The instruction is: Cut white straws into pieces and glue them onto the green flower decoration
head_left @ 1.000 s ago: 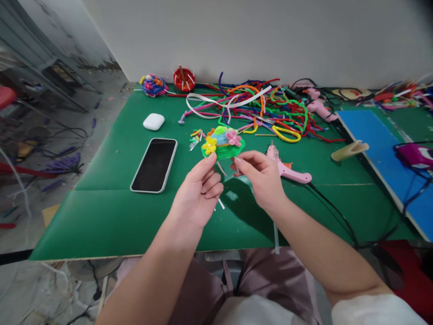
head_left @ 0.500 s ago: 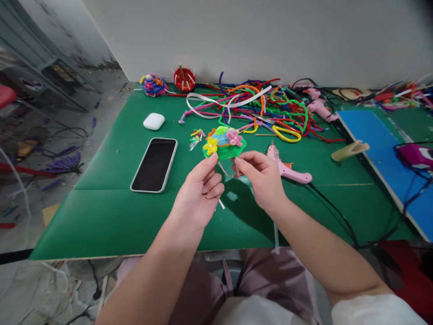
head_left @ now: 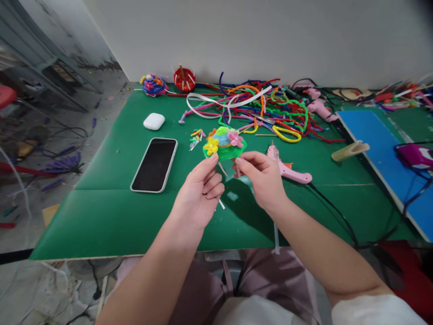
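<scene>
Your left hand (head_left: 204, 189) pinches the near left edge of the flowered green piece (head_left: 225, 153) between thumb and bent fingers. Your right hand (head_left: 260, 176) has thumb and fingertips drawn together at the piece's near right edge, where a thin pale strip (head_left: 238, 168) shows among the fingers. The piece sits just beyond both grips and spans the gap between them, raised over the green table (head_left: 111, 216), its yellow flower (head_left: 211, 146) above your left thumb and its pink flower (head_left: 235, 139) toward your right. Just right of your right hand lies a pink glue gun (head_left: 293, 175); left of your left hand, a phone (head_left: 154, 164). Beyond the grips come small scraps (head_left: 196, 137), yellow-handled scissors (head_left: 287, 134), then a tangle of fuzzy stems (head_left: 264, 106).
</scene>
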Available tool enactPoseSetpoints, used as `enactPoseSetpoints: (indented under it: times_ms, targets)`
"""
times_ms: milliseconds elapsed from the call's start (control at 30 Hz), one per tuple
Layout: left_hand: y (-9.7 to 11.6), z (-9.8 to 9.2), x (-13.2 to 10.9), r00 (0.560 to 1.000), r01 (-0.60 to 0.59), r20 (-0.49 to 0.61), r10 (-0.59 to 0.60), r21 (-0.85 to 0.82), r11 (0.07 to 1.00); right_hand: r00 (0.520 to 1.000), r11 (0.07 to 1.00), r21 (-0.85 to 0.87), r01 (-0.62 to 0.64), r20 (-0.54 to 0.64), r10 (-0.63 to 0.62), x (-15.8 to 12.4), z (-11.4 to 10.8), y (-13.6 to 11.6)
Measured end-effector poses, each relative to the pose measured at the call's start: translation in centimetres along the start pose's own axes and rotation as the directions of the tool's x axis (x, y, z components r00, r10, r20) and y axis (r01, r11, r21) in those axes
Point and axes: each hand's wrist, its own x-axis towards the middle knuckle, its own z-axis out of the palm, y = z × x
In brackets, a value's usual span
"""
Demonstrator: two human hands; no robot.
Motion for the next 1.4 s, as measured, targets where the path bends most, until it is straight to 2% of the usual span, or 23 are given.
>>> enactPoseSetpoints:
  times_ms: [633, 1100, 1400]
  targets:
    - [-0.05, -0.07, -0.09, 1.0, 0.001, 0.007, -0.001, 0.0, 1.0, 1.0, 0.997, 0.071, 0.01, 0.02, -0.012, -0.08, -0.06, 0.13]
    - [0.06, 0.11, -0.11, 1.0, 0.002, 0.004, -0.002, -0.011, 1.0, 0.996, 0.983, 0.181, -0.044, 0.09, 0.028, -0.19, -0.51, 0.5]
    - [0.08, -0.01, -0.05, 1.0, 0.004, 0.012, -0.004, -0.028, 1.0, 0.998, 0.989, 0.144, -0.03, 0.059, 0.022, -0.19, -0.35, 0.34]
